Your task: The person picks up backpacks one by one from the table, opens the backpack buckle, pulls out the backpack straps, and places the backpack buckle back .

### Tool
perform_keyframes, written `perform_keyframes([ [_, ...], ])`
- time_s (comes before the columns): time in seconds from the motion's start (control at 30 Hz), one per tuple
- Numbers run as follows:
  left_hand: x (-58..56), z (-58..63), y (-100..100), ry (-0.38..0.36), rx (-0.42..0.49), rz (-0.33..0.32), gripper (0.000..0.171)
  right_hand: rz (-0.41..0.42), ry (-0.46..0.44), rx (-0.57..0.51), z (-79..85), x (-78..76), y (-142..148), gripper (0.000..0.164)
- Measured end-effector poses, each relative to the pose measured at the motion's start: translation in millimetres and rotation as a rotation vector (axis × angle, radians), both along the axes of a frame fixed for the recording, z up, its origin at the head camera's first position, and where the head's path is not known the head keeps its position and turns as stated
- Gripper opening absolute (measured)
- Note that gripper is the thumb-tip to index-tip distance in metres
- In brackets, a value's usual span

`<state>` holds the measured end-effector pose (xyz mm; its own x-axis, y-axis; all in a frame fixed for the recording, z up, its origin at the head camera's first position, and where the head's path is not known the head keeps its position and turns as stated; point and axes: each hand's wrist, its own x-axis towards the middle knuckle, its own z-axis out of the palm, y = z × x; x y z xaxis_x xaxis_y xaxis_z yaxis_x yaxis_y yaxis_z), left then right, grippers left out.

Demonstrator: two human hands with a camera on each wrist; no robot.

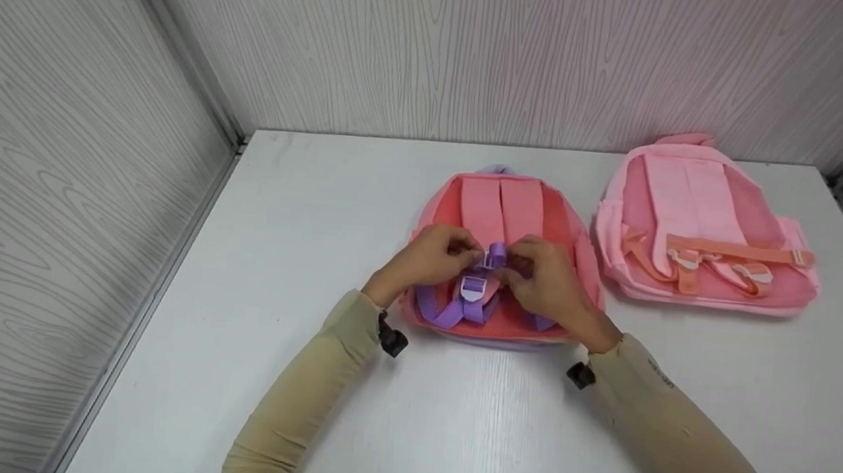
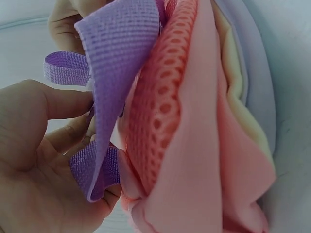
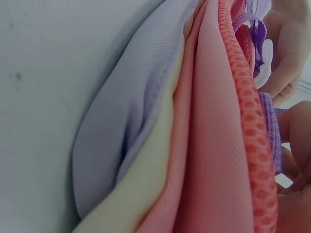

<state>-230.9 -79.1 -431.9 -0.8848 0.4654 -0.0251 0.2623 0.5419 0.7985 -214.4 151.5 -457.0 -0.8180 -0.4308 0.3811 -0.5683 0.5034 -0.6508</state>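
A small coral and pink backpack point(image 1: 446, 216) lies on the table with its mesh back and shoulder straps upward. Over its middle, my left hand point(image 1: 431, 256) pinches a pale plastic strap buckle point(image 1: 488, 261) between thumb and fingers. My right hand point(image 1: 544, 280) faces it from the other side and pinches purple webbing point(image 1: 498, 253), which stands up in a short loop beside the buckle. A second white buckle point(image 1: 473, 289) with purple webbing rests lower on the bag. In the left wrist view, a wide purple strap point(image 2: 119, 48) hides part of the left fingertips.
To the right lies another pink backpack point(image 1: 702, 213), also back side up, with orange straps point(image 1: 736, 251) across it. The white table point(image 1: 298, 272) meets grey wood-patterned panels point(image 1: 435, 57) behind and at both sides. Black wrist cameras point(image 1: 392, 339) sit near the table.
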Motion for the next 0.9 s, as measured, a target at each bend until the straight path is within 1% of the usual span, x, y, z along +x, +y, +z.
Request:
perform_keyframes([
  [0.2,0.0,0.7,-6.9,-0.002,0.0,0.013,0.019,0.001,-0.015,0.006,1.5,0.1,0.9,0.015],
  [0.4,-1.1,-0.4,-11.6,0.028,-0.009,-0.003,0.02,-0.01,-0.014,0.008,0.6,0.1,0.2,0.012],
  [0.63,-3.2,-4.3,-11.5,0.057,-0.01,-0.031,0.02,-0.026,-0.017,0.021,0.6,1.8,-0.7,0.011],
  [0.9,-1.7,-3.8,-8.5,0.045,-0.017,-0.017,0.018,-0.011,0.01,0.02,-0.4,2.1,-0.2,0.013],
])
